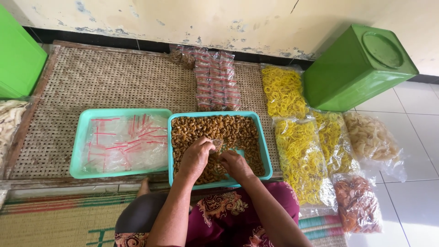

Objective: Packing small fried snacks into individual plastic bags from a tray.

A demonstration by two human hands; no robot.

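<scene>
From the head camera I look down at a teal tray (pixel 267 151) full of small brown curled snacks (pixel 228 130), resting on a woven mat (pixel 114 80) on the floor. My left hand (pixel 195 156) is curled over the snacks, fingers pinching a small clear bag (pixel 217 143) at its top edge. My right hand (pixel 235 164) sits just beside it, fingers bent down into the snacks; I cannot tell whether it grips anything, since the fingertips are hidden. The bag is mostly covered by the left hand, so its contents are hard to make out.

Left of this tray lies a second teal tray (pixel 77 146) holding empty clear bags with red strips (pixel 128 142). Behind, against the wall, filled small packets (pixel 217 80) lie in rows. To the right are bags of yellow rings (pixel 299 155), a bag of pale crackers (pixel 370 137) and a bag of orange ones (pixel 359 203), partly cut off. A green tin (pixel 356 68) lies tilted at the wall; another green box (pixel 18 59) is cropped at left.
</scene>
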